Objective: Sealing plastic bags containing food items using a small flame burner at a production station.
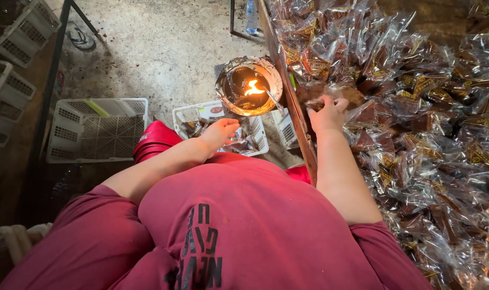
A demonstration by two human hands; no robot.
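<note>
On the heap of clear-wrapped brown sweets [416, 134] to our right, we see the right hand [327, 114] with its fingers curled onto one packet [315, 103] — pinched or merely touched, we cannot tell. The left hand [221, 131] hovers over a white basket [258, 140] of packets, fingers together and bent — just below the foil-lined bowl [249, 86] with its small flame [253, 87].

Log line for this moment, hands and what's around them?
left hand: over white basket | right hand: on wrapped sweets pile | flame bowl: lit, between hands
</note>
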